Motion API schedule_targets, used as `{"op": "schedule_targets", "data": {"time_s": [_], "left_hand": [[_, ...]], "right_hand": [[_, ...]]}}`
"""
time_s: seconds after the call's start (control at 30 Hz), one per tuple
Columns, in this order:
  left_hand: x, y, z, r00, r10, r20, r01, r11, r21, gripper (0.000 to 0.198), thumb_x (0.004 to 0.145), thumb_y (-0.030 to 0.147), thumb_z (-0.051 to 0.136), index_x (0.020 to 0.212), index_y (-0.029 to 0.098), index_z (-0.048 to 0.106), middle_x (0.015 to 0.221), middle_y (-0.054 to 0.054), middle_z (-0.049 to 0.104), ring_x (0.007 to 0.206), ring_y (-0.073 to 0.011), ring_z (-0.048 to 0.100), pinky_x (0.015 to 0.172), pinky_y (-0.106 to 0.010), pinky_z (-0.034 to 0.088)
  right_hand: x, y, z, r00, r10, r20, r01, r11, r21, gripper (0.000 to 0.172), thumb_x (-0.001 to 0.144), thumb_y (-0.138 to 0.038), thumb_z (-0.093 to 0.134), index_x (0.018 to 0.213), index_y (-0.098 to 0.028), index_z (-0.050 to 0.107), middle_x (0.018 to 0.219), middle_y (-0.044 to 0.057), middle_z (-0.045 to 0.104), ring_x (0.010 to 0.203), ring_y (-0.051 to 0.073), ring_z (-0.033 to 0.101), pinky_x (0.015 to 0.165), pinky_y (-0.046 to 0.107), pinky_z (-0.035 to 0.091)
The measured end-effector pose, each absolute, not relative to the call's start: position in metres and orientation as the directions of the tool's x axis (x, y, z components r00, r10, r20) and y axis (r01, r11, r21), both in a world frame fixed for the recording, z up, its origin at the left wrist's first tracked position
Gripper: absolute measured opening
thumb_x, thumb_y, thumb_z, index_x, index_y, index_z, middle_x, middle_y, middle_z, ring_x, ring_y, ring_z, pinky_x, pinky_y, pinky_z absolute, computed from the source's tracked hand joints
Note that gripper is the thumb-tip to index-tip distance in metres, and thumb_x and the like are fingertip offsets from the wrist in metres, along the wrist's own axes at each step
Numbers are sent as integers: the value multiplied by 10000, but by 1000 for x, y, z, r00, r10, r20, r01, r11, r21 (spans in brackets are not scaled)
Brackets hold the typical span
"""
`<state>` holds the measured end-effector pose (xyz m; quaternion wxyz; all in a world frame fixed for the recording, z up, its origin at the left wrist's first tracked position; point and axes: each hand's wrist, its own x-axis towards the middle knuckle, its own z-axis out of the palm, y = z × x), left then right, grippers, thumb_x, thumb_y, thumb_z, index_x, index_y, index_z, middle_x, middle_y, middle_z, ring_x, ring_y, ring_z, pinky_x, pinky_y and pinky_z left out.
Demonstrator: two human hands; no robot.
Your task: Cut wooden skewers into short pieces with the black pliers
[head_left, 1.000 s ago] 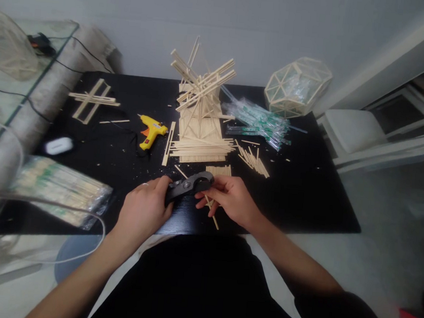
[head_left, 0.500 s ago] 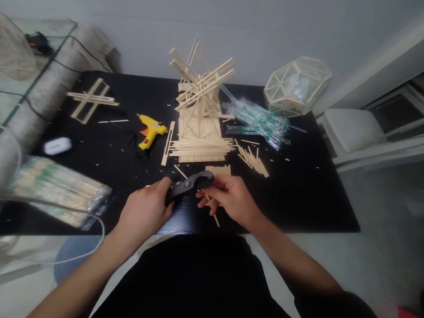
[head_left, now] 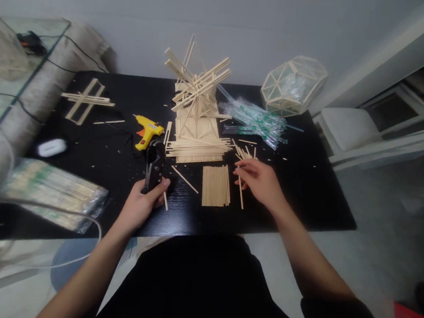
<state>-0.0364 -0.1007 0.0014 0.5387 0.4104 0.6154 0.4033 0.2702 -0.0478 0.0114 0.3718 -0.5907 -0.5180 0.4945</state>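
My left hand (head_left: 145, 202) is wrapped round black hand cutters (head_left: 152, 173) whose curved jaws point away from me. A short wooden stick (head_left: 165, 202) pokes out below its fingers. Between thumb and fingertips, my right hand (head_left: 260, 180) pinches another short wooden stick (head_left: 241, 193), pointing down toward the table. Just left of it lies a flat mat of short sticks (head_left: 216, 186), set side by side. A loose stick (head_left: 185, 179) lies between that mat and the cutters. Past my right fingers is a scattered pile of short sticks (head_left: 248, 152), partly covered by the hand.
On the black table (head_left: 304, 202) a wooden stick structure (head_left: 200, 96) stands behind long sticks (head_left: 194, 148). A yellow glue gun (head_left: 149, 131) lies left of it, near a crossed stick frame (head_left: 87, 101). Plastic wrappers (head_left: 256, 121), a stick polyhedron (head_left: 292, 87) and packaged sticks (head_left: 56, 195) surround these.
My hands have moved apart. The left has drawn back left, turning the cutters away from me; the right has moved right with a stick, uncovering the stick mat.
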Motion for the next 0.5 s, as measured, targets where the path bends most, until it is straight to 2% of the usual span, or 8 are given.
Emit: {"op": "schedule_targets", "data": {"time_s": [0.1,0.27,0.5], "left_hand": [[-33,-99,1,-61,939,-338,-43,336,941,383,859,420,751,651,176,542,533,50,438,460,-73,393,448,-207,318],[-29,-96,-2,-99,937,-335,-164,316,934,372,838,371,761,638,185,508,504,71,392,411,-55,342,394,-186,281],[-29,-98,-8,-142,938,-317,-212,284,935,305,830,384,780,756,191,557,519,85,399,418,-57,354,390,-171,294]], "right_hand": [[276,-42,-1,21,978,-207,316,-203,-927,251,779,-348,755,946,-165,711,750,37,708,609,199,725,480,287,557],[269,-39,-10,55,976,-212,395,-216,-893,322,756,-358,791,1001,-162,715,695,19,695,540,174,678,505,324,608],[264,-37,-13,48,972,-229,293,-232,-927,308,777,-391,766,959,-157,684,768,46,708,632,181,717,556,332,647]]}}
